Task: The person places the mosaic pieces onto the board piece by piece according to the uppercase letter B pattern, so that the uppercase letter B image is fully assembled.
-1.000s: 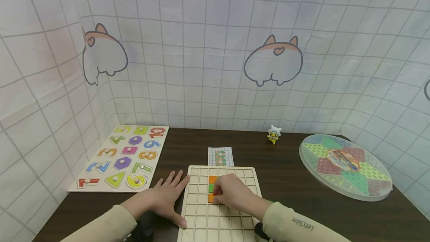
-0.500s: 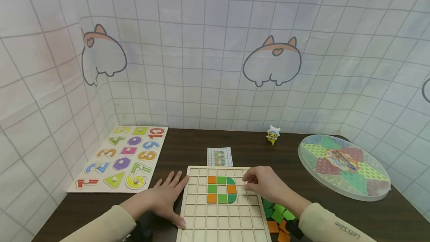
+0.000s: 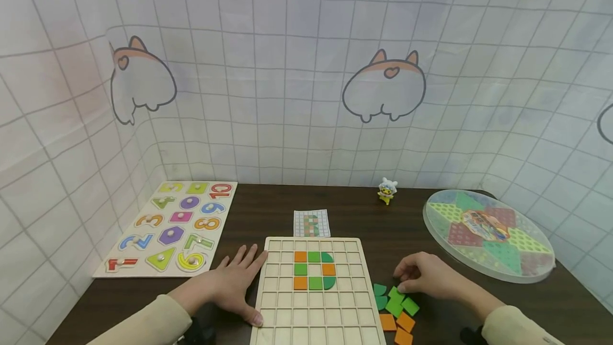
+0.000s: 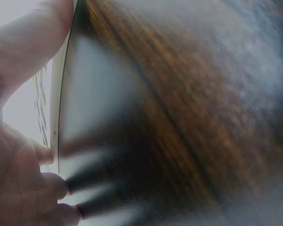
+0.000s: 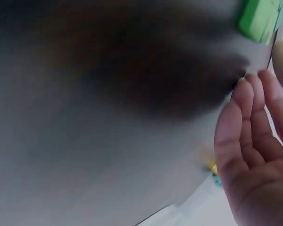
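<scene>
A pale wooden grid board [image 3: 287,313] lies in front of me in the head view. A small ring of orange, green and rounded dark green tiles [image 3: 300,270] sits in its cells around a bare middle cell. My left hand [image 3: 232,286] rests with spread fingers along the board's left edge, thumb on the rim. To the right of the board, my right hand [image 3: 433,276] is just above the loose green tiles [image 3: 395,302], its fingers gently bent. In the right wrist view nothing shows between the fingers, and a green tile [image 5: 260,20] lies just beyond them.
Loose orange tiles [image 3: 404,322] and rounded dark green tiles [image 3: 380,296] lie by the board's right edge. A printed pattern card [image 3: 324,218] touches its far side. Around these are a number puzzle [image 3: 163,225], a small figurine [image 3: 387,190] and a round Chinese checkers board [image 3: 488,236].
My right hand has lifted off the tiles on the board and moved right, to the loose tiles, leaving the tile ring in full view. The left hand stays on the board's edge.
</scene>
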A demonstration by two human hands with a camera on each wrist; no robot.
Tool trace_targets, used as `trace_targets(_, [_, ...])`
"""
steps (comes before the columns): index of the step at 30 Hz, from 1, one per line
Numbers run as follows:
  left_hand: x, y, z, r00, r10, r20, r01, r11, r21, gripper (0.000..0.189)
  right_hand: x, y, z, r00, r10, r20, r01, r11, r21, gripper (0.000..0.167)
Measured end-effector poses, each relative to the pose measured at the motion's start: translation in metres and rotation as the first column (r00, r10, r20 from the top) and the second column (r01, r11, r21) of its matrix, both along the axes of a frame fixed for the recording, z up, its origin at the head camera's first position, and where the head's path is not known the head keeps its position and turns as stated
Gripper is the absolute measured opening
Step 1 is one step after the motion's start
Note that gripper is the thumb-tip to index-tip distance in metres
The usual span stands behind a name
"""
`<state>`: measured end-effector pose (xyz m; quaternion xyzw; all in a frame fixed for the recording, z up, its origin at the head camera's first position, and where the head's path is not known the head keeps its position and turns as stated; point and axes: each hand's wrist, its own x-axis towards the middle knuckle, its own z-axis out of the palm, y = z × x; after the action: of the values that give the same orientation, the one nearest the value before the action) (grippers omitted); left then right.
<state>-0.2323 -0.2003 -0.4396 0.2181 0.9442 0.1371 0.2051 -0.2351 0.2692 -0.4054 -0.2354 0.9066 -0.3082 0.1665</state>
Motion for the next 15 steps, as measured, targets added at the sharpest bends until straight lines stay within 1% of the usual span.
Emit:
trace_targets(2, [0.000,0.001,0.001,1.000,0.002,0.004,-0.002,1.000,-0.001,0.145,-0.006,0.018,-0.015,0.999,0.031,0.028,-0.031,1.000,-0.002,0.027])
trace_targets(4, [0.000,0.001,0.001,1.000,0.005,0.006,-0.005,1.000,-0.003,0.145,-0.015,0.036,-0.036,0.998,0.049,0.051,-0.048,0.999,-0.016,0.031])
trace_targets(6, [0.000,0.001,0.001,1.000,0.008,0.008,-0.008,1.000,-0.006,0.145,-0.022,0.049,-0.055,0.997,0.064,0.039,-0.063,0.998,-0.023,0.036])
trace_targets(9, [0.000,0.002,0.001,1.000,0.008,0.007,-0.008,1.000,-0.005,0.145,-0.029,0.061,-0.078,0.998,0.051,0.031,-0.050,0.998,-0.023,0.040])
trace_targets(10, [0.000,0.002,0.001,1.000,0.007,0.007,-0.007,1.000,-0.004,0.145,-0.031,0.062,-0.083,0.999,0.045,0.020,-0.045,0.999,-0.005,0.040])
trace_targets(12, [0.000,0.001,0.001,1.000,0.005,0.004,-0.005,1.000,-0.004,0.145,-0.034,0.063,-0.090,0.999,0.021,0.028,-0.021,0.999,0.026,0.041])
trace_targets(15, [0.000,0.002,0.001,1.000,0.003,0.001,-0.003,1.000,-0.004,0.145,-0.037,0.063,-0.094,0.999,-0.009,0.031,0.007,0.998,0.068,0.041])
